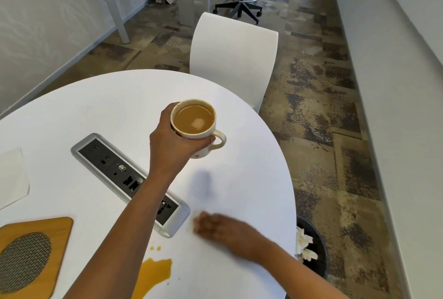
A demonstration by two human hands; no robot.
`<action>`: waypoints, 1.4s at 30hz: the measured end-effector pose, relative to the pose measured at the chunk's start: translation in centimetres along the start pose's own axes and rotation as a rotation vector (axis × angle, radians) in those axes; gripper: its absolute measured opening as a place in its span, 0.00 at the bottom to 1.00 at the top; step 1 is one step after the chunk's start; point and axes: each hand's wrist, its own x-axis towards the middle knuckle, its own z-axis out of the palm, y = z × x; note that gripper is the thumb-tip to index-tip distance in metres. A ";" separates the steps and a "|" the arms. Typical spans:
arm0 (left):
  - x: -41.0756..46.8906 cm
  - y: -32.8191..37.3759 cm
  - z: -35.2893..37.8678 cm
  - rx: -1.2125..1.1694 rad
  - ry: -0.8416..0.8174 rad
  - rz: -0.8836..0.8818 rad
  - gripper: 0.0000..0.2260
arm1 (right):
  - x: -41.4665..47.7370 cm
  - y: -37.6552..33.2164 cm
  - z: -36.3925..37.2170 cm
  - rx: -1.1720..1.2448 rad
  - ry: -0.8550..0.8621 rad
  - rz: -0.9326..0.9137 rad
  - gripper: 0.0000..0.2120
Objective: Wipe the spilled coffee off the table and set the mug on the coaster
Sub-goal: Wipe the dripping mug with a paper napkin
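A cream mug (195,128) full of milky coffee is held above the white round table (96,107), its shadow falling on the tabletop below it. My left hand (172,140) grips the mug round its body, handle pointing right. My right hand (215,229) is low over the table near the front right edge and blurred by motion; whether it holds anything cannot be made out. A brown coffee spill (155,272) with small drops lies at the front of the table. The wooden coaster (62,238) with a mesh centre lies at the front left.
A recessed socket panel (129,181) runs diagonally across the table's middle. A white napkin (12,174) lies at the left edge. A white chair (232,59) stands behind the table. A black bin (316,250) with crumpled tissues stands on the floor at the right.
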 end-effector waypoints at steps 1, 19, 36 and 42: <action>0.1 -0.1 0.0 0.001 0.003 -0.004 0.35 | 0.2 1.3 -0.9 0.006 0.030 0.092 0.24; 1.3 -2.7 2.0 0.007 0.015 -0.014 0.37 | 10.4 4.7 -1.4 0.044 0.188 0.127 0.25; 2.1 -6.0 4.5 -0.058 -0.005 -0.105 0.37 | 5.8 14.5 -6.1 -0.019 0.385 0.899 0.29; 2.0 -6.6 6.0 -0.059 -0.010 -0.094 0.37 | 4.9 9.0 -3.6 0.023 0.457 0.881 0.31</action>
